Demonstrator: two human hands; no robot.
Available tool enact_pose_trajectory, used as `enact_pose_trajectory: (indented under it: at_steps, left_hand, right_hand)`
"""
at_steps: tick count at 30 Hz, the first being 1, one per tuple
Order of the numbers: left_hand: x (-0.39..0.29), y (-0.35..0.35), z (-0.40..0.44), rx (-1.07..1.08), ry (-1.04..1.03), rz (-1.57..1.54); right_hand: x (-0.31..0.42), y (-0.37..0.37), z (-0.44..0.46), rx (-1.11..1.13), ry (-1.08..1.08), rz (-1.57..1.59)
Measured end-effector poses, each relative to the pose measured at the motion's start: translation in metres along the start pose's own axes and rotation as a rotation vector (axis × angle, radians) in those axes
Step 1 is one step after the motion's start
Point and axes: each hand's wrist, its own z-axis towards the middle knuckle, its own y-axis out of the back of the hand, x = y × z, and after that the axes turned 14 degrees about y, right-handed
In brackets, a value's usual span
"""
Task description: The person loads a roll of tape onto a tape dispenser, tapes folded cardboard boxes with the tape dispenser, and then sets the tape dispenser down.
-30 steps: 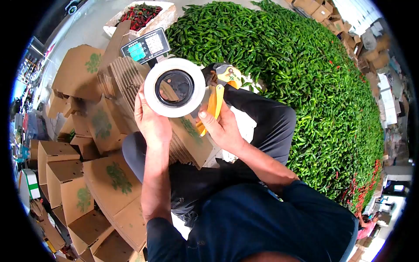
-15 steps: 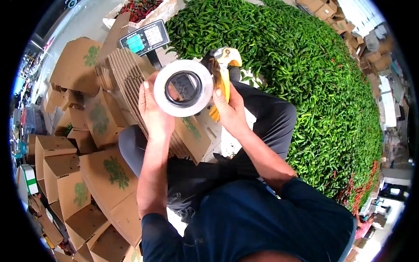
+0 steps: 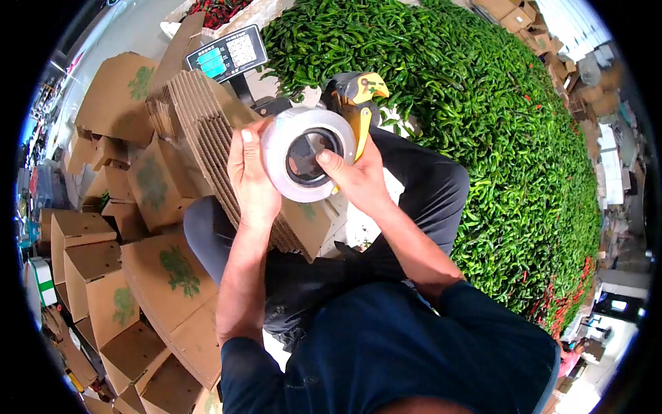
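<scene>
A wide roll of clear tape [image 3: 278, 153] with a dark inner ring is held above my lap, between my hands. My left hand [image 3: 255, 174] grips the roll's left edge, its thumb pointing up. My right hand [image 3: 358, 176] holds a yellow and grey tape dispenser [image 3: 365, 124] at the roll's right side; its thumb lies over the roll's dark centre. The dispenser's head points up and right. Behind my left hand stands a stack of flattened cardboard [image 3: 203, 131].
Green chillies [image 3: 510, 159] form a large heap on the right. A scale display [image 3: 229, 54] stands at the upper left, near a white box of red chillies [image 3: 219, 10]. Cardboard boxes [image 3: 165, 276] fill the left side. Another person [image 3: 568, 360] is at the far lower right.
The tape roll has moved right and slightly down, closer against the dispenser. My right thumb has shifted from the dispenser onto the roll's centre.
</scene>
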Motion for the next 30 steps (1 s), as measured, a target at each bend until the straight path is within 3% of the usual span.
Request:
enact_pose_trajectory:
  at_steps: [4, 7, 10, 13, 20, 24, 27, 30]
  left_hand:
    - [0.001, 0.0, 0.001, 0.063, 0.142, -0.014]
    - [0.0, -0.009, -0.001, 0.048, 0.063, -0.089]
    - [0.009, -0.007, 0.001, -0.046, -0.071, 0.026]
    - [0.002, -0.005, -0.006, -0.023, -0.078, 0.097]
    - [0.003, 0.011, 0.004, 0.286, -0.413, 0.252]
    - [-0.01, 0.015, 0.001, 0.424, -0.299, 0.25]
    - [-0.01, 0.012, -0.002, 0.376, -0.323, 0.353]
    - [-0.013, 0.004, -0.006, 0.266, -0.501, 0.538]
  right_hand:
    - [0.013, 0.006, 0.01, 0.091, -0.006, -0.074]
    - [0.007, 0.008, 0.009, 0.059, -0.023, -0.025]
    - [-0.007, 0.003, 0.002, -0.066, -0.034, 0.096]
    - [-0.009, -0.001, -0.001, -0.168, -0.068, 0.22]
    - [0.005, 0.006, -0.006, -0.312, -0.25, 0.516]
    - [0.015, 0.017, -0.007, -0.297, -0.314, 0.519]
    - [0.012, 0.028, -0.011, -0.301, -0.4, 0.518]
    - [0.011, 0.034, -0.013, -0.321, -0.455, 0.536]
